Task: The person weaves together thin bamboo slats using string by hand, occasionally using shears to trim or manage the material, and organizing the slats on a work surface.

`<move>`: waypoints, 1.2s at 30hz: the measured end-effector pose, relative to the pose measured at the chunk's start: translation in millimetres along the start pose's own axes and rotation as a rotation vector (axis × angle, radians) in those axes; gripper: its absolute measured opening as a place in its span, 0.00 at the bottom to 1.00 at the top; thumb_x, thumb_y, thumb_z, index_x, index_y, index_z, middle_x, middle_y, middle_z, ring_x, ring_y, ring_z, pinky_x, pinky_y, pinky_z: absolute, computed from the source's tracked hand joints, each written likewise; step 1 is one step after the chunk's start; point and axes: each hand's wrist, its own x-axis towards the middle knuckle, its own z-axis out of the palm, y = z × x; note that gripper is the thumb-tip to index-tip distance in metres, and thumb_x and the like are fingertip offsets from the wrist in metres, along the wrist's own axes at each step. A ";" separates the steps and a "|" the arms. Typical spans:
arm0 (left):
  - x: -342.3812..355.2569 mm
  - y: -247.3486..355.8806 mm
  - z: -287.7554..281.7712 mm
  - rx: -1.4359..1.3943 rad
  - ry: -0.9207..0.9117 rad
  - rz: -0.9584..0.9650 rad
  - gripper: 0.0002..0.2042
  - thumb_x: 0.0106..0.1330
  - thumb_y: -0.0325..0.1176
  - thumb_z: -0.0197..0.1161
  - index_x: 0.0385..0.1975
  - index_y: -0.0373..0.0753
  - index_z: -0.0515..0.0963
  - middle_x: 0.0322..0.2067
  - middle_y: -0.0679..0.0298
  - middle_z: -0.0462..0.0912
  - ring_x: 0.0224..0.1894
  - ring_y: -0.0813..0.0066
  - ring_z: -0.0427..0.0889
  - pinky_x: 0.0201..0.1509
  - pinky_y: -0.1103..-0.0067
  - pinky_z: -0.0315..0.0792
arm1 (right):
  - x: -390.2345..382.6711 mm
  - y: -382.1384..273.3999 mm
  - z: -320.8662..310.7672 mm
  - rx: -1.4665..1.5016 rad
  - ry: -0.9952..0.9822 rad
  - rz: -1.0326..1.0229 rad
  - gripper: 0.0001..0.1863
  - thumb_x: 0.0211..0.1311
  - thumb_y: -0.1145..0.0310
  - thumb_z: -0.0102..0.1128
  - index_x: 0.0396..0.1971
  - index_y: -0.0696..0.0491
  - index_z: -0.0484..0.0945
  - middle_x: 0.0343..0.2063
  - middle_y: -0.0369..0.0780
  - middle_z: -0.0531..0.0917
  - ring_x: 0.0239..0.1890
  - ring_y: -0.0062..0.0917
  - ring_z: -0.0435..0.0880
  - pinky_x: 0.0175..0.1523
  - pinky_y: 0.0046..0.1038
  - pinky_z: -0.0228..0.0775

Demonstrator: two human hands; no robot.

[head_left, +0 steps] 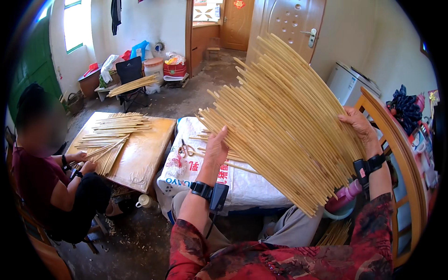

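A broad fan of pale bamboo sticks (280, 116) is raised in front of me, tilted from lower right to upper left. My left hand (216, 148) presses flat against the near left edge of the fan, fingers up. At the right side, my right hand (360, 125) grips the sticks from behind. Both wrists wear black bands with small devices. Under the fan lies a white sack-covered surface (242, 184) with scissors (186, 149) and a few loose sticks on it.
A seated person (51, 177) at left handles sticks (109, 140) on a low wooden board (144, 154). Another stick bundle (133, 85) rests on a black chair. A wooden chair back (401, 154) curves at my right. A pink bottle (345, 195) sits in a green basin. Doors stand behind.
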 end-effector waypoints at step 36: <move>-68.8 -5.1 2.2 0.320 0.061 -0.363 0.25 0.68 0.49 0.46 0.52 0.31 0.65 0.50 0.50 0.72 0.53 0.55 0.72 0.52 0.58 0.70 | 63.4 -41.6 70.2 -0.528 0.044 -0.451 0.14 0.59 0.67 0.55 0.42 0.60 0.75 0.31 0.38 0.81 0.34 0.18 0.75 0.43 0.22 0.66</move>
